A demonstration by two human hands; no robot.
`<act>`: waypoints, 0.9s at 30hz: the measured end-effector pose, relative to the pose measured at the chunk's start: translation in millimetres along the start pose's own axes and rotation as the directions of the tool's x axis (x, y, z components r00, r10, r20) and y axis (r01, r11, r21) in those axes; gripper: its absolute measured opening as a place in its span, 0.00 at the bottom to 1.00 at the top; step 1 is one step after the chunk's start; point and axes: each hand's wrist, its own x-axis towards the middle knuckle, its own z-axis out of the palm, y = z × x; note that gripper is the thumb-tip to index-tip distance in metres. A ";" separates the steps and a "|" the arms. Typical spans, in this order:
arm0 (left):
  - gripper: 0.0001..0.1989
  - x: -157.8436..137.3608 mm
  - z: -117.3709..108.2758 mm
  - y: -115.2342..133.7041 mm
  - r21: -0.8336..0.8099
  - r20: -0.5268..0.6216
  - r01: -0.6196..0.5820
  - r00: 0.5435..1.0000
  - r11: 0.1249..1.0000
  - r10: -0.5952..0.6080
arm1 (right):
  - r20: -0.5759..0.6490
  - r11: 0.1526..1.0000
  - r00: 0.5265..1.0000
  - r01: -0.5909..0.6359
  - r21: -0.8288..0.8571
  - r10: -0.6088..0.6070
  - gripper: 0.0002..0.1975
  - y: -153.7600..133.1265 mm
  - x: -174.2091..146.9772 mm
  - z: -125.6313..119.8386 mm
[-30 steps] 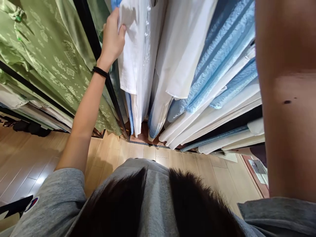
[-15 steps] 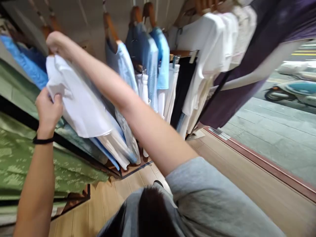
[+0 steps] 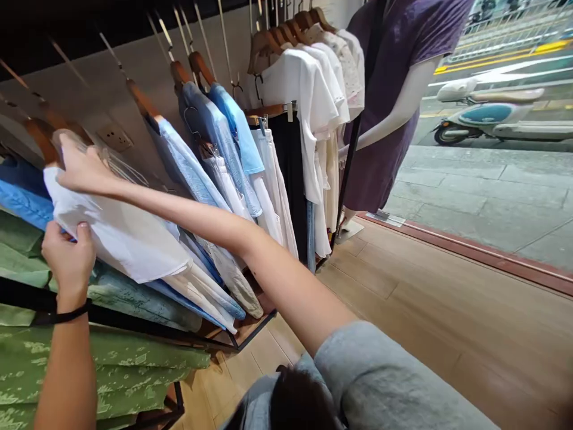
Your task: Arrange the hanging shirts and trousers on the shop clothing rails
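A white short-sleeved shirt (image 3: 120, 239) hangs at the left of the rail, its lower end slanting to the right. My left hand (image 3: 69, 257), with a black band at the wrist, pinches the shirt's near edge between thumb and fingers. Above it, my right hand (image 3: 85, 167) reaches across to the shirt's top, beside a wooden hanger (image 3: 42, 140). Its fingers are curled and partly blurred, so what they grip is hidden. Blue garments (image 3: 24, 188) hang just left of the shirt, and light blue shirts (image 3: 188, 161) hang to its right.
Green clothes (image 3: 89, 364) hang low at the left on a black frame (image 3: 179, 397). White tops (image 3: 308, 89) hang farther right, next to a mannequin in a purple dress (image 3: 385, 119). Beyond the sill (image 3: 470, 245), a scooter (image 3: 487, 113) is outside. Wooden flooring (image 3: 403, 334) lies below.
The view has turned, bringing the scooter and mannequin further into sight. My right hand sits lower against the shirt's top, and its fingers have shifted. My left hand still pinches the shirt's edge.
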 end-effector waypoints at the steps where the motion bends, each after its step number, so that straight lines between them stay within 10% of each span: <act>1: 0.13 -3.6 2.8 2.6 -0.047 0.001 0.012 1.000 0.999 -0.012 | -0.072 0.999 0.997 -0.015 -0.031 0.013 0.33 0.9 -13.2 2.9; 7: 0.23 -27.0 31.3 17.3 -0.167 -0.160 0.045 0.984 0.985 -0.072 | -0.130 0.921 0.923 0.332 -0.203 -0.361 0.29 22.7 -111.3 -40.2; 15: 0.23 -41.5 29.7 108.3 0.160 -0.453 -0.027 0.886 0.987 0.098 | -0.236 0.931 0.919 0.250 -0.267 -0.315 0.20 77.6 -117.8 -212.6; 20: 0.09 6.8 29.4 184.4 0.196 -0.249 -0.164 0.945 0.967 0.211 | -0.269 0.865 0.963 -0.130 -0.484 -0.006 0.21 93.9 -96.0 -261.3; 27: 0.34 88.3 96.9 259.1 0.171 0.257 0.056 0.961 0.984 -0.099 | -0.326 0.831 0.913 -0.372 -0.414 0.246 0.24 103.6 -89.0 -265.7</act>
